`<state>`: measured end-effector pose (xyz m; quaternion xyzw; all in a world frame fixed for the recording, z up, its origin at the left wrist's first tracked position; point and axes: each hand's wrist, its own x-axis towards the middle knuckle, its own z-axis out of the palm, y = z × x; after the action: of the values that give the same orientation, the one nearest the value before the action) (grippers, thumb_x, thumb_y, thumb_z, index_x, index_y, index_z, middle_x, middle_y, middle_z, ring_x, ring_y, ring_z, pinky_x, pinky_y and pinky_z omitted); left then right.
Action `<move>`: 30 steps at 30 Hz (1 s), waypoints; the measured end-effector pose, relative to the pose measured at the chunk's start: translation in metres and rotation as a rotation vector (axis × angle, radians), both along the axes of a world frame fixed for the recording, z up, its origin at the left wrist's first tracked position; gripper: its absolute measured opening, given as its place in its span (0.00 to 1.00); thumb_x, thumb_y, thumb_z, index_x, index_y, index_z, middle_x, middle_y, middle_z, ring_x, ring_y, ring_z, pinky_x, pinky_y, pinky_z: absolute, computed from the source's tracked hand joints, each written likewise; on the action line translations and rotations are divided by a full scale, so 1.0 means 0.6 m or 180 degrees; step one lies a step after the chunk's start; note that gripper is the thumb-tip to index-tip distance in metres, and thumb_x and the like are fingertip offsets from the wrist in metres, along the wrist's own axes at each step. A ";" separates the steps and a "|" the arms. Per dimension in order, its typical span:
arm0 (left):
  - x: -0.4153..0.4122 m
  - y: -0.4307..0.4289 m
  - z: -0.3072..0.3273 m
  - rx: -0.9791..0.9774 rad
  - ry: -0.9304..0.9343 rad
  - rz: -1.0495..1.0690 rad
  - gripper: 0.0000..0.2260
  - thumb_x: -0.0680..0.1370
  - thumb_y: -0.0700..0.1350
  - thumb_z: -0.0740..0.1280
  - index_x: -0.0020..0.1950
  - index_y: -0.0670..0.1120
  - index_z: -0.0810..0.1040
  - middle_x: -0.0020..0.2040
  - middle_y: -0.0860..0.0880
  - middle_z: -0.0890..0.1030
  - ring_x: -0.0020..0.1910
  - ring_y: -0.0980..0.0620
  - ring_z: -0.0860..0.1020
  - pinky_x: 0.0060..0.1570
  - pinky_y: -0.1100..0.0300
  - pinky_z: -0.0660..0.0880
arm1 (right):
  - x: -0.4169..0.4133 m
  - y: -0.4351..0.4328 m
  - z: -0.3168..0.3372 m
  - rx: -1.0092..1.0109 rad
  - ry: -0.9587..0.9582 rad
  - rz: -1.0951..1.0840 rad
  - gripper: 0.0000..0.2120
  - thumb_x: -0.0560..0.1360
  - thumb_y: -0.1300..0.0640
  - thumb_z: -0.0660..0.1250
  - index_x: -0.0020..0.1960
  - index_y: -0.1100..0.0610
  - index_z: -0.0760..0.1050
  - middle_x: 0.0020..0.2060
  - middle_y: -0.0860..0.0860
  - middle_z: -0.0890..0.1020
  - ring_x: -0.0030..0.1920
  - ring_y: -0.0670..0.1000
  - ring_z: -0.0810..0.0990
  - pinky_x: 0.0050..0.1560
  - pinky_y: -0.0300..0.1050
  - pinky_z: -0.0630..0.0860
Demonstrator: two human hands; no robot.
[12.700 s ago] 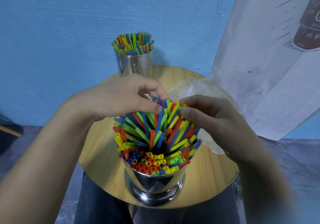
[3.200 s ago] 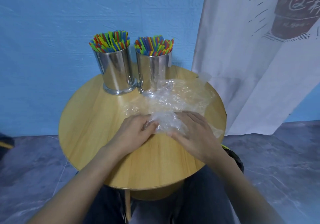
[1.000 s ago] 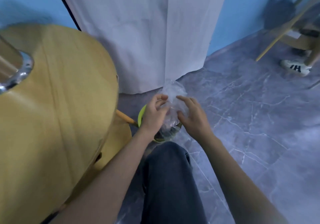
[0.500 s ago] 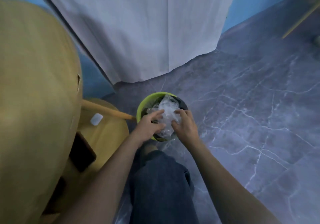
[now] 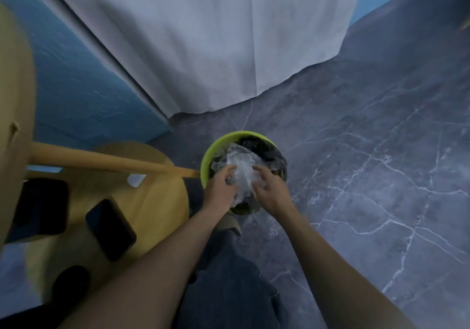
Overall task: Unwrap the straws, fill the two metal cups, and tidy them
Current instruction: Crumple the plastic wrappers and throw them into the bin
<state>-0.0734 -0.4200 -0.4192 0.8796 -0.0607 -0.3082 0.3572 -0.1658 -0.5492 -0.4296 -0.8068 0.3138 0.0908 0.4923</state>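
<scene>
Head view: I see grey marbled floor (image 5: 381, 176), white curtain (image 5: 203, 36) and blue wall (image 5: 76, 87) far, table (image 5: 15, 100) left. The left hand (image 5: 221, 189) and right hand (image 5: 270, 189) grip the wrap (image 5: 240, 166) inside the green bin (image 5: 207, 158); seconds ago it lay on the table.

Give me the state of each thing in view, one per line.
Wrapper, crumpled, partly in the bin, held by both hands.
Bin, upright on the floor, open, dark-lined.
Left hand, holds the wrapper.
Right hand, holds the wrapper.
Phone, flat on the lower shelf, screen dark.
</scene>
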 end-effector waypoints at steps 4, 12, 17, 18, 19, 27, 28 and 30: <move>0.014 -0.010 -0.039 0.0316 0.0137 -0.0421 0.23 0.82 0.39 0.66 0.76 0.54 0.71 0.70 0.50 0.78 0.63 0.47 0.79 0.61 0.48 0.78 | 0.026 -0.010 -0.041 -0.0472 0.0251 0.0493 0.22 0.82 0.60 0.60 0.75 0.51 0.69 0.63 0.59 0.80 0.60 0.61 0.78 0.53 0.53 0.74; 0.023 -0.009 -0.083 0.1140 0.0057 -0.1297 0.28 0.83 0.39 0.62 0.82 0.51 0.61 0.77 0.44 0.69 0.73 0.42 0.71 0.69 0.47 0.72 | 0.054 -0.004 -0.096 -0.0765 0.0733 0.1150 0.24 0.82 0.59 0.61 0.77 0.53 0.65 0.72 0.59 0.70 0.66 0.66 0.75 0.62 0.58 0.75; 0.013 0.003 -0.096 0.1286 0.0118 -0.1546 0.30 0.83 0.41 0.63 0.83 0.52 0.57 0.79 0.45 0.66 0.75 0.42 0.70 0.71 0.47 0.70 | 0.059 0.006 -0.113 -0.0735 0.0938 0.1345 0.23 0.82 0.55 0.62 0.77 0.53 0.66 0.67 0.61 0.76 0.65 0.65 0.77 0.58 0.55 0.75; 0.013 0.007 -0.095 0.1312 0.0055 -0.1580 0.29 0.83 0.41 0.63 0.83 0.52 0.58 0.78 0.45 0.67 0.74 0.41 0.70 0.70 0.46 0.71 | 0.059 0.008 -0.112 -0.0764 0.0942 0.1374 0.23 0.82 0.55 0.62 0.77 0.52 0.66 0.67 0.61 0.77 0.64 0.65 0.77 0.58 0.55 0.75; 0.013 0.010 -0.092 0.1328 -0.0027 -0.1613 0.29 0.83 0.41 0.63 0.83 0.53 0.59 0.77 0.45 0.68 0.73 0.41 0.71 0.69 0.46 0.72 | 0.059 0.010 -0.110 -0.0802 0.0932 0.1396 0.23 0.83 0.55 0.61 0.77 0.52 0.66 0.66 0.61 0.77 0.64 0.65 0.77 0.57 0.54 0.75; 0.014 0.017 -0.033 0.1692 -0.0628 -0.1949 0.24 0.83 0.44 0.63 0.80 0.52 0.64 0.76 0.45 0.67 0.66 0.40 0.76 0.58 0.46 0.77 | 0.048 0.016 -0.057 -0.1545 0.0567 0.1433 0.22 0.82 0.47 0.64 0.74 0.53 0.70 0.65 0.57 0.77 0.65 0.62 0.75 0.59 0.54 0.74; 0.012 0.016 -0.023 0.1747 -0.0696 -0.1981 0.23 0.84 0.45 0.63 0.79 0.52 0.65 0.77 0.46 0.64 0.65 0.39 0.76 0.57 0.46 0.77 | 0.045 0.017 -0.051 -0.1694 0.0535 0.1454 0.22 0.82 0.46 0.64 0.73 0.53 0.70 0.65 0.56 0.78 0.65 0.61 0.74 0.60 0.53 0.73; 0.010 0.015 -0.001 0.1834 -0.0840 -0.2015 0.20 0.84 0.45 0.63 0.77 0.51 0.68 0.78 0.46 0.61 0.64 0.40 0.77 0.55 0.47 0.77 | 0.038 0.016 -0.035 -0.1870 0.0513 0.1489 0.22 0.82 0.45 0.64 0.73 0.53 0.71 0.64 0.56 0.79 0.65 0.61 0.74 0.60 0.54 0.73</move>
<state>-0.0675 -0.4112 -0.4200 0.9131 -0.2836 -0.2918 -0.0252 -0.1431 -0.5394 -0.4506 -0.9536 0.1716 0.1701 0.1798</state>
